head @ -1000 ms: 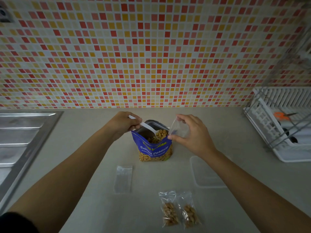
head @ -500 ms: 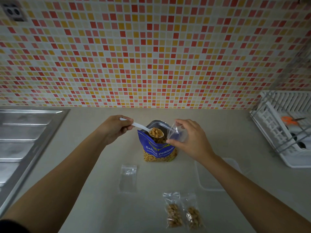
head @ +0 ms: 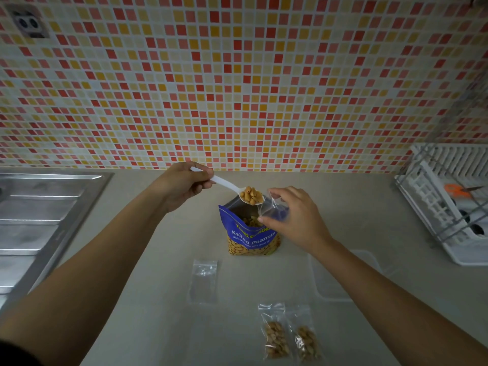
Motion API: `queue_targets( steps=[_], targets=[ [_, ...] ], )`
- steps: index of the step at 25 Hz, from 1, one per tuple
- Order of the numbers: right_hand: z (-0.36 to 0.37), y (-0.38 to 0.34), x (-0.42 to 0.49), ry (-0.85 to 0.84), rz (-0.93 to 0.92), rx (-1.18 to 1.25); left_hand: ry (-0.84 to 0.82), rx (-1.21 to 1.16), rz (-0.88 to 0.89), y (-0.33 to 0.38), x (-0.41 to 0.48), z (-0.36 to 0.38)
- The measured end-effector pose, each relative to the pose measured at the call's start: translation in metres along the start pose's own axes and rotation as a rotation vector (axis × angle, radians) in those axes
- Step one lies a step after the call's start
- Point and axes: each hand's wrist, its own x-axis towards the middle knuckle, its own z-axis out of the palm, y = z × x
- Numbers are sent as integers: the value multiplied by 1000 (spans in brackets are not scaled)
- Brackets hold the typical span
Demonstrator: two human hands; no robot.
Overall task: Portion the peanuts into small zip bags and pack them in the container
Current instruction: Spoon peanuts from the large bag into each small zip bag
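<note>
Left grip (head: 184, 186): clamping a white plastic spoon (head: 227, 184) of peanuts (head: 251, 195).
Right grip (head: 295, 220): pinching a clear filmy zip bag (head: 272, 207).
Worktop (head: 163, 326): carrying two filled bags (head: 276, 338), one empty bag (head: 203, 280).

Sink (head: 39, 220) cut off at left edge, dish rack (head: 449, 207) at right edge. Right forearm (head: 383, 286) hides part of the container (head: 330, 281). Left hand (head: 182, 186) covers mid spoon (head: 227, 184) handle. Right hand (head: 295, 217) and zip bag (head: 274, 207) hide far right corner of peanut bag (head: 250, 239).
</note>
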Motion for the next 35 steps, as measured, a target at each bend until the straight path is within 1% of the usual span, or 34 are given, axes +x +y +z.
queue_targets(
  steps=[5,10,15,18,20,24,29,35],
  targets=[
    [1,-4,4,-10,18,-1,-11,62,19,0,-1,6],
    [3,-8,10,-21,38,12,-19,168,79,11,-2,17],
    [6,-9,17,-1,78,71,-61,280,124,25,2,29],
    [5,-10,18,47,105,142,-80,257,179,34,2,39],
    [3,-9,18,57,121,172,-58,251,202,38,2,42],
    [2,-5,18,42,122,129,-38,301,172,31,6,40],
    [7,-4,15,-53,117,42,-42,306,107,21,7,35],
    [8,-6,17,-56,132,32,2,258,115,28,4,27]
  ],
)
